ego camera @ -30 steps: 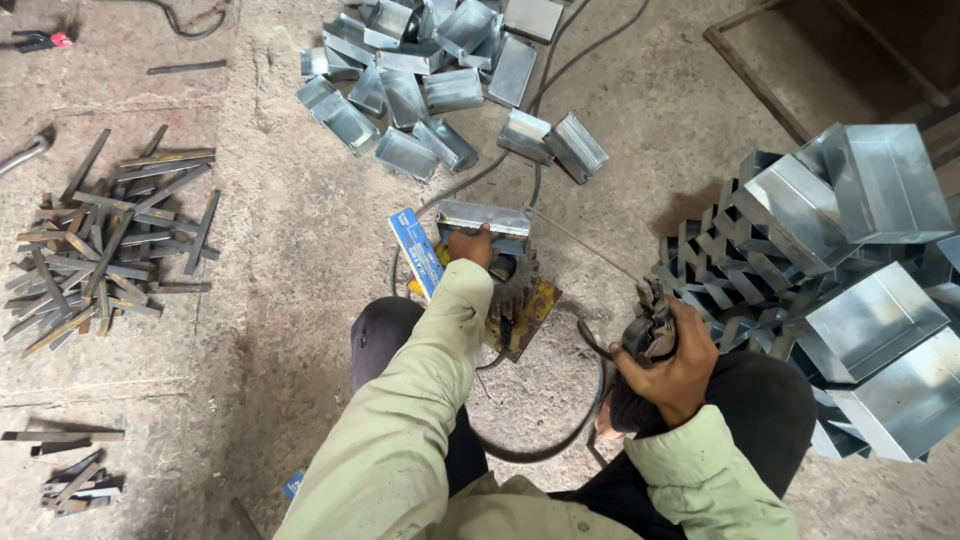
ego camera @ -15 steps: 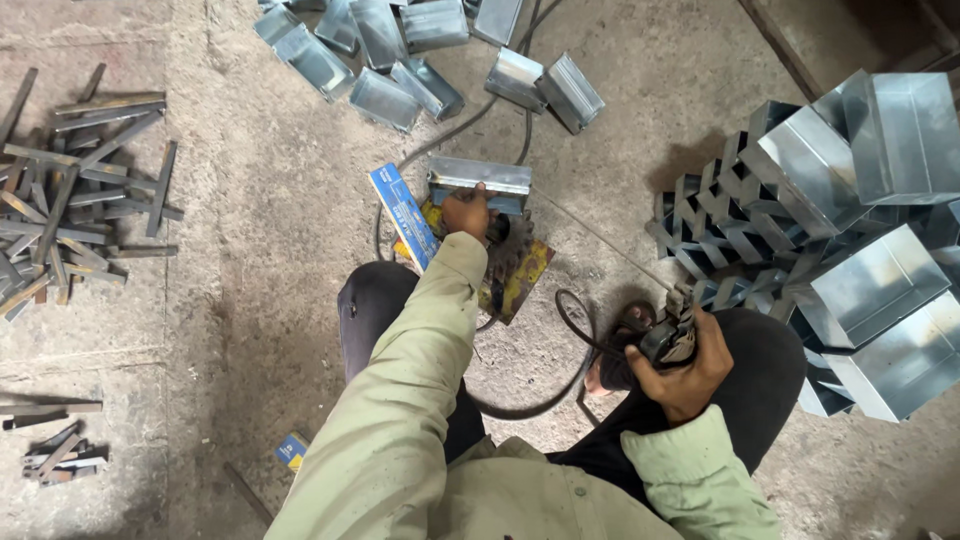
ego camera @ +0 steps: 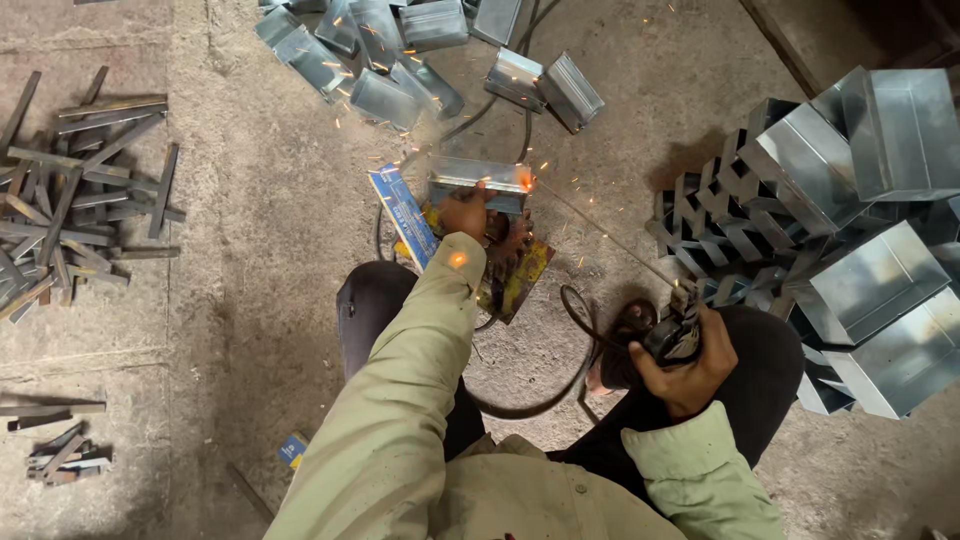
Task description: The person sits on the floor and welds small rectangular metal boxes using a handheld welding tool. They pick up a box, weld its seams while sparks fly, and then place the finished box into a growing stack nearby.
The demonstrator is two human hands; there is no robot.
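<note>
head view, looking down at my lap and the concrete floor point(ego camera: 250, 300). my left hand point(ego camera: 466, 212) is stretched out in front, fingers pressed down on a small metal box point(ego camera: 478, 183) on the floor; whether they curl round its edge i cannot tell. my right hand point(ego camera: 690, 360) is closed tight round the welding holder point(ego camera: 672, 335) near my right knee. the thin rod point(ego camera: 610, 240) runs from the holder up-left to the box's right end, where a bright spark point(ego camera: 524, 181) sits at the tip. small sparks scattered above the box and one glowing spot on my left sleeve point(ego camera: 420, 380). box rests against a blue flat strip point(ego camera: 402, 212) on its left and a rusty yellow-stained plate point(ego camera: 520, 275) just below it. black cable point(ego camera: 560, 370) loops on the floor between my knees. loose pile of similar metal boxes point(ego camera: 400, 50) above, well apart from the one i hold down. bigger stack of open metal boxes point(ego camera: 860, 230) to my right, near the holder hand. heap of dark flat metal strips point(ego camera: 80, 190) far left, a smaller bunch point(ego camera: 60, 450) lower left.
</note>
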